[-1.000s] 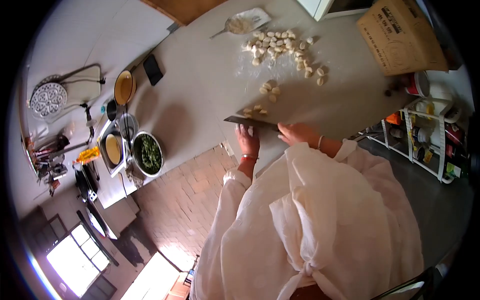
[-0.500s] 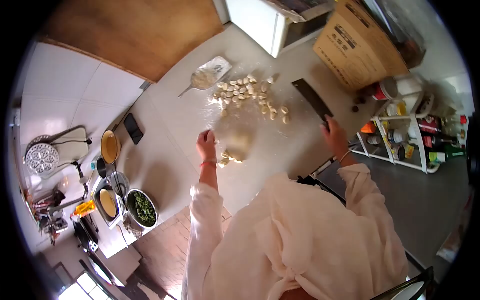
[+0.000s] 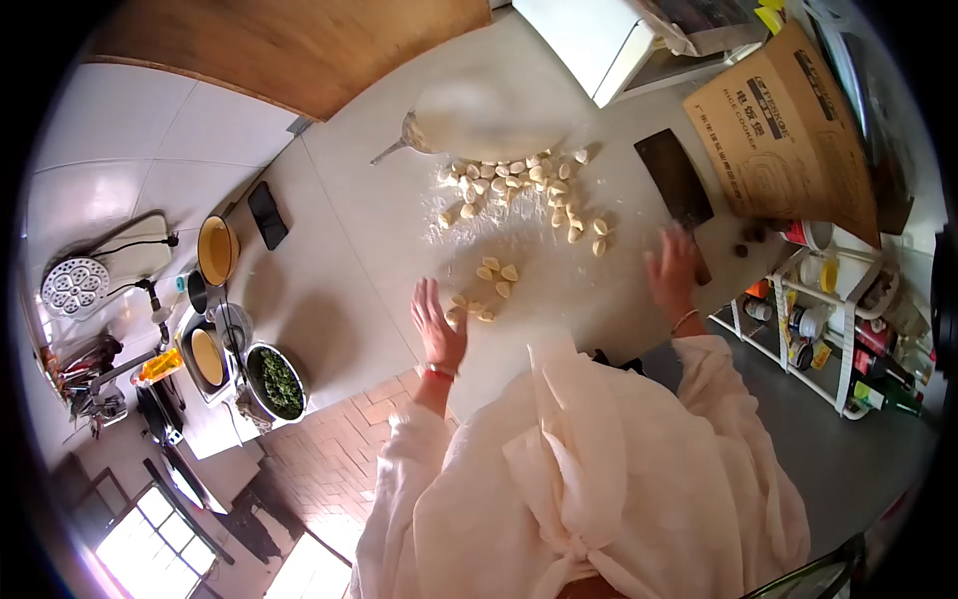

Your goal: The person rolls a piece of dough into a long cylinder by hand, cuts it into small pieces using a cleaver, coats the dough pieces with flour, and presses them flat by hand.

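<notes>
My left hand [image 3: 439,327] is open on the counter, fingers stretched out, its thumb side touching or beside a small group of cut dough pieces [image 3: 502,290]. My right hand [image 3: 674,268] is slightly smeared by motion, with its fingers apart and nothing in them. It hovers near the handle of a dark cleaver [image 3: 676,178] that lies flat on the counter. Beyond my hands, a larger heap of floured dough pieces [image 3: 519,180] is spread over scattered flour. A metal scoop [image 3: 411,135] lies behind the heap, mostly hidden by a pale blurred patch.
A rice cooker carton [image 3: 768,140] and a white rack [image 3: 788,324] of bottles and jars stand on the right. To the left are a black phone [image 3: 267,215], a yellow bowl [image 3: 218,250] and a bowl of chopped greens [image 3: 277,382] near the sink.
My right hand has let go of the cleaver, which now lies on the counter. My left hand has gone from closed to open and shifted nearer to me. The view has tilted.
</notes>
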`<move>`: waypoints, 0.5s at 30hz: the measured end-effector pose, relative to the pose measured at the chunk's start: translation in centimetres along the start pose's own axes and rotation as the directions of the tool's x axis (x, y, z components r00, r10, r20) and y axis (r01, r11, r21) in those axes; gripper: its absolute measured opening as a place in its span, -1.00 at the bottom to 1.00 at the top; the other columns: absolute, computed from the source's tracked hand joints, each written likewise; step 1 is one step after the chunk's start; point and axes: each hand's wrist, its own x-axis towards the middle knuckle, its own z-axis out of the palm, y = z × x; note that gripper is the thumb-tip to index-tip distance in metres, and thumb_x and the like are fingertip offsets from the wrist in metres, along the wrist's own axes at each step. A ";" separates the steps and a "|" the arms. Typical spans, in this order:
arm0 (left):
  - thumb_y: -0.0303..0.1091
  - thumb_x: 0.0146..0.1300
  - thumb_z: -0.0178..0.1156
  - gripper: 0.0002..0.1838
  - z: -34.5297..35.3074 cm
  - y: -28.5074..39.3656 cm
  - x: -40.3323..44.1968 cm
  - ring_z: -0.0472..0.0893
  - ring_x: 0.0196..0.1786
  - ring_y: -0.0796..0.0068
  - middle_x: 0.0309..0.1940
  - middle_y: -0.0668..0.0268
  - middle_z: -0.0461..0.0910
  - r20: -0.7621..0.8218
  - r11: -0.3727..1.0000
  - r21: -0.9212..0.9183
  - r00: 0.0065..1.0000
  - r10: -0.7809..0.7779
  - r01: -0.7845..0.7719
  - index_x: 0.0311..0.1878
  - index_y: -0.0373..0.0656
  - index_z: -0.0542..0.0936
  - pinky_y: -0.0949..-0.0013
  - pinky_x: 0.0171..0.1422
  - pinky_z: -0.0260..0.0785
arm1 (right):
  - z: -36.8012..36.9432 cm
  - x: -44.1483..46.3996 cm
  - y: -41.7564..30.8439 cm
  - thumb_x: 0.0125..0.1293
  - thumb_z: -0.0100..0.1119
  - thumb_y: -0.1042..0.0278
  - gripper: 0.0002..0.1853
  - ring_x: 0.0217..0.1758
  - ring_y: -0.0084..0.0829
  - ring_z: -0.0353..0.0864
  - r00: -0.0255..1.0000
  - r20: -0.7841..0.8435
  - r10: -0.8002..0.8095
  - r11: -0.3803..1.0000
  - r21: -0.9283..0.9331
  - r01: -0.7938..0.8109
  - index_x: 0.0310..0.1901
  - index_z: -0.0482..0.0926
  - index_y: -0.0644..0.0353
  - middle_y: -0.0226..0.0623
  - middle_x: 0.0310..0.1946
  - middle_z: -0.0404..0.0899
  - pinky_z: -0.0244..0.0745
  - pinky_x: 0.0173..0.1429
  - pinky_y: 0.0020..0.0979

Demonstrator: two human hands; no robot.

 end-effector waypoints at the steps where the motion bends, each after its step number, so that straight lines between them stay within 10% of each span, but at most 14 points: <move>1: -0.29 0.18 0.34 -0.17 -0.2 0.4 -2.3 0.08 0.58 -0.11 0.51 -0.01 0.15 0.092 0.999 0.043 0.996 -0.006 0.002 0.52 -0.10 0.23 -0.18 0.62 -0.13 | 0.5 0.2 -1.9 0.29 0.29 0.18 -0.32 0.53 0.15 0.12 0.999 0.010 -0.043 0.998 0.036 0.043 0.39 0.31 0.22 0.07 0.47 0.16 0.00 0.54 0.18; 12: 0.00 0.25 0.28 -0.24 8.9 3.0 10.8 0.10 0.60 0.03 0.54 0.14 0.16 0.151 0.847 0.312 0.902 0.404 -0.431 0.50 0.09 0.31 -0.22 0.65 -0.12 | 6.8 10.4 -15.9 0.19 0.34 0.21 -0.40 0.61 -0.03 0.03 0.730 0.169 -0.663 0.748 0.200 0.633 0.31 0.47 0.00 -0.18 0.57 0.05 -0.08 0.57 0.22; 15: 0.00 0.29 0.24 -0.25 8.0 3.9 15.3 0.09 0.61 0.07 0.54 0.25 0.19 0.079 0.864 0.356 0.932 0.353 -0.357 0.52 0.07 0.29 -0.22 0.65 -0.17 | 6.5 12.3 -15.9 0.19 0.33 0.20 -0.46 0.59 -0.05 0.07 0.808 0.075 -0.584 0.811 0.090 0.578 0.24 0.50 0.02 -0.17 0.55 0.09 -0.06 0.56 0.24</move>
